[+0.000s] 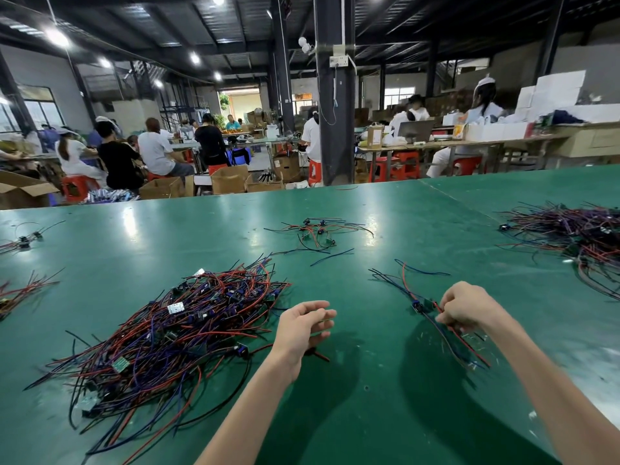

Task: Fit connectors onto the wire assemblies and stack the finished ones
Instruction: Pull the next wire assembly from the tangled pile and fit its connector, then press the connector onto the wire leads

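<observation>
- Across the lower frame, from nine to three o'clock, runs the green tabletop [369, 380]. It is glossy and flat, so I judge wires will slide on it rather than catch.
- At eight o'clock lies the big heap [174, 330] of red, blue and black wire assemblies, badly tangled. Pulling one lead would likely drag its neighbours, so I would lift by a small board or connector body, never by a loose end.
- At two o'clock, well apart from my hands, a second heap [577, 236] spreads to the frame edge. I cannot tell which of the two is the finished stack.
- At twelve o'clock a small cluster [318, 229] lies loose, outside the working path.
- My left hand [302, 330] hovers just beside the big heap, its grip wide and relaxed, holding nothing.
- My right hand [466, 308], at four o'clock, has its grip curled round the leads of one wire assembly [407, 290], whose ends trail toward eleven and five o'clock.
- That assembly looks light and limp, with thin leads that would kink easily. Its small blue connector [417, 305], just beside my right fingers, is the firm place to take hold.
</observation>
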A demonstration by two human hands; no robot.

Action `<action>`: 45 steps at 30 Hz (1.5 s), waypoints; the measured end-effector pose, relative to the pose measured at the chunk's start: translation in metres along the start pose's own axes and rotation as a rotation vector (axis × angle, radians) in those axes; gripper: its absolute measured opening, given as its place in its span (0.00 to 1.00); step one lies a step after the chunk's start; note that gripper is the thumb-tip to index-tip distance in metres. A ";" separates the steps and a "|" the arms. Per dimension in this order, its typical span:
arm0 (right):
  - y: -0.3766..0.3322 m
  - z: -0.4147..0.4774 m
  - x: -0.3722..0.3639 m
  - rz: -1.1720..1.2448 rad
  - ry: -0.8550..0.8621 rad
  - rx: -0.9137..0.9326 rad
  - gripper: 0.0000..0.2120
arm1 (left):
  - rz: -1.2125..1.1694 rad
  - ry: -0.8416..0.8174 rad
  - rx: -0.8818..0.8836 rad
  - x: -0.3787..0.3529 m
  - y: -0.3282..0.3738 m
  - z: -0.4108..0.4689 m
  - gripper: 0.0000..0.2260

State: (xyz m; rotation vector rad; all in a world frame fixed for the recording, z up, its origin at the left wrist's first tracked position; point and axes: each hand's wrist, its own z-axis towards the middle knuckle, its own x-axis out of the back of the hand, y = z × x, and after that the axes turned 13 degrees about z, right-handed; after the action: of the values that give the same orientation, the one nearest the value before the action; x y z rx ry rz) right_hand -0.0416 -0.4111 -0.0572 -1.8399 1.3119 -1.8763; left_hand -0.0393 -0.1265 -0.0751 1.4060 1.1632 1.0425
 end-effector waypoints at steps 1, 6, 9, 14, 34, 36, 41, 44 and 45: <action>0.000 0.000 0.000 -0.002 -0.011 -0.001 0.03 | 0.000 0.000 0.000 0.000 0.000 0.000 0.06; 0.003 0.000 -0.003 0.015 0.066 -0.007 0.19 | -0.003 0.003 0.003 0.002 -0.001 -0.001 0.06; 0.004 0.001 -0.009 0.033 0.195 0.036 0.18 | 0.007 0.004 0.008 0.001 0.000 -0.001 0.06; -0.001 0.001 -0.025 0.059 0.202 0.065 0.14 | 0.015 0.005 0.008 0.000 0.000 -0.002 0.06; -0.005 -0.001 -0.035 -0.016 0.405 0.225 0.09 | 2.042 0.266 -0.064 0.008 -0.003 -0.015 0.18; -0.010 -0.005 -0.040 0.004 0.412 0.301 0.07 | 2.061 0.261 0.009 0.014 -0.002 -0.014 0.18; -0.019 -0.017 -0.054 -0.003 0.362 0.418 0.06 | 2.092 0.239 0.126 0.038 0.004 -0.010 0.19; -0.023 -0.021 -0.060 0.006 0.332 0.444 0.06 | 2.002 0.215 0.108 0.056 0.009 -0.006 0.18; -0.023 -0.022 -0.062 0.010 0.319 0.445 0.06 | 1.983 0.214 0.080 0.061 0.011 -0.005 0.17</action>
State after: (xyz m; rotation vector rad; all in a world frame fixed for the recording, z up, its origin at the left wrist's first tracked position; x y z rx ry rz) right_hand -0.0386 -0.3455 -0.0811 -1.3514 0.8738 -2.2947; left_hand -0.0327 -0.0663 -0.0624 2.4203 -0.5765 2.3875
